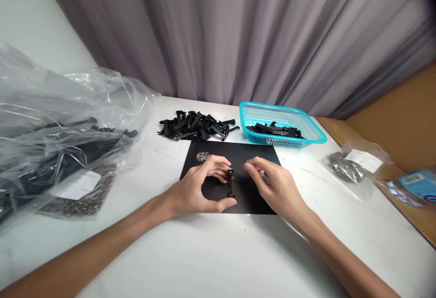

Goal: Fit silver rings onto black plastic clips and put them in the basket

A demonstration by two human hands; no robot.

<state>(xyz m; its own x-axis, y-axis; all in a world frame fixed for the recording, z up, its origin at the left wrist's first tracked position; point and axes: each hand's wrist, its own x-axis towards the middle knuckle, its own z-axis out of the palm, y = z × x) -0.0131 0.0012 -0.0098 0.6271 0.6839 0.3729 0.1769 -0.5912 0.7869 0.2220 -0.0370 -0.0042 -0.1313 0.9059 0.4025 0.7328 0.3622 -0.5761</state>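
My left hand (200, 184) holds a narrow black plastic part (230, 183) nearly upright between thumb and fingertips, above a black mat (207, 191). To its right, my right hand (272, 180) is closed in a pinch, with a small shiny metal piece (247, 161) at its fingertips; its exact kind is too small to tell. A little heap of small metal pieces (203, 156) lies on the mat beyond my left hand. More shiny metal bits (262, 173) show beside my right fingers, partly hidden by them.
Behind the mat lies a pile of black plastic parts (195, 126). A turquoise basket (318, 136) holds more of them. Large clear bags (78, 98) fill the left side, and a bag of small metal pieces (347, 166) lies at right. A grey curtain (211, 34) hangs behind.
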